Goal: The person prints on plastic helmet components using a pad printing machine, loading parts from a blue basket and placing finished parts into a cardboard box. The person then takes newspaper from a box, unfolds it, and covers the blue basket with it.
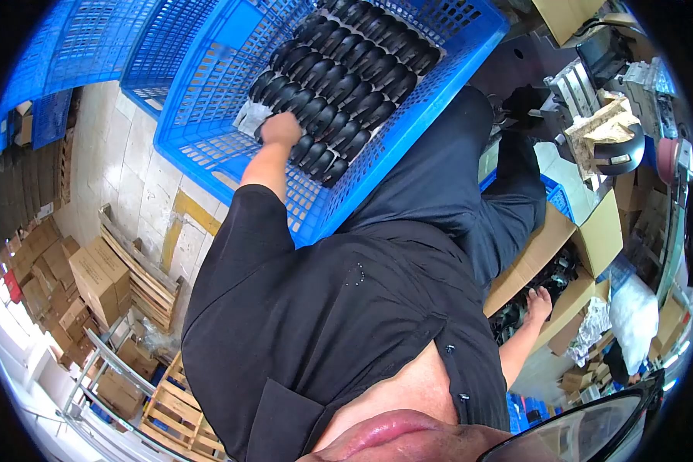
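My left hand (282,129) is inside a large blue plastic basket (208,146), at its near left part. Its fingers are curled closed at the end of a row of black curved plastic parts (327,77); a dark edge shows by the fingertips, but I cannot make out what they hold. Several rows of these glossy parts lie side by side in the basket, over a pale sheet (252,119). My right hand (539,304) is low on the right, over an open cardboard box (527,266) with loose black parts (554,273) in it. Its fingers are apart, touching or just above the parts.
The basket stands against my legs (431,177). More blue baskets (92,46) are at the upper left. Wooden pallets (142,277) and cardboard cartons (100,277) stand on the left. Machinery (600,131) is at the upper right, and a white plastic bag (634,319) hangs below it.
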### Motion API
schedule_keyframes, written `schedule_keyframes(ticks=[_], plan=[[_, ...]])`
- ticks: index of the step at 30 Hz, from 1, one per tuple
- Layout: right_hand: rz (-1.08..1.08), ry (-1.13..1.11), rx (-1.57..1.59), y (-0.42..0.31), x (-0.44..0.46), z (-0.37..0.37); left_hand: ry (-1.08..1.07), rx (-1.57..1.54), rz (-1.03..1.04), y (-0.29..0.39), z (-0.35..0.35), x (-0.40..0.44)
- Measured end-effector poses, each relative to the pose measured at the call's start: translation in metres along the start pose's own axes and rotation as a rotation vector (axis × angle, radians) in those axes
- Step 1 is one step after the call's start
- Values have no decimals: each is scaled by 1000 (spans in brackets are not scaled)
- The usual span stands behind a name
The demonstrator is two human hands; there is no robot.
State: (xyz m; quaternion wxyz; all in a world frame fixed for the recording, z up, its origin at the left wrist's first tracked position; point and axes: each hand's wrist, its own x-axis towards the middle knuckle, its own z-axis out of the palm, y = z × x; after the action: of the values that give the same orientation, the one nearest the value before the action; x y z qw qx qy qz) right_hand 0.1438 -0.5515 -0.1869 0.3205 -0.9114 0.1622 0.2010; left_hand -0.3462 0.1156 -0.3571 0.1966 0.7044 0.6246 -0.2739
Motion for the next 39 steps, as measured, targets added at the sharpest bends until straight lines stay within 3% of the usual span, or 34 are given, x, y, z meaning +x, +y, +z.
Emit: schedule_keyframes(ticks=[4,7,9,11,14,17,19,21,23,25,27,29,30,31,33,39], plan=[[129,-117,188,7,10,-14,-8,-209,7,64,-7,-30],[203,-238,108,17,-7,-5,-11,-246,99,95,-6,-41],[281,-556,169,44,-3,-6,-14,-242,133,113,-19,-57],[318,-548,142,46,-32,9,-6,-278,178,125,-15,-51],[244,-582,-48,56,-41,19,167,-336,348,142,-26,-40],[219,-445,-81,31,-64,30,356,-513,469,170,-78,-63],[144,-427,-201,29,-56,26,364,-686,568,199,-128,-91],[38,-382,-273,33,-40,19,530,-694,732,228,-174,-130],[-85,-212,-280,42,-18,14,577,-772,916,258,-211,-172],[-304,30,-448,4,-33,0,534,-942,1086,287,-230,-221],[-404,223,-397,-53,-61,-6,541,-907,1264,311,-241,-259],[-460,304,-257,-108,-91,-10,502,-852,1349,333,-243,-284],[-483,278,-240,-129,-98,-11,599,-752,1423,343,-244,-290],[-734,435,-287,-134,-93,-7,736,-676,1469,353,-245,-296],[-915,500,-138,-155,-92,3,828,-630,1491,365,-244,-310],[-791,-35,609,-236,-137,30,972,-410,1390,388,-242,-321]])
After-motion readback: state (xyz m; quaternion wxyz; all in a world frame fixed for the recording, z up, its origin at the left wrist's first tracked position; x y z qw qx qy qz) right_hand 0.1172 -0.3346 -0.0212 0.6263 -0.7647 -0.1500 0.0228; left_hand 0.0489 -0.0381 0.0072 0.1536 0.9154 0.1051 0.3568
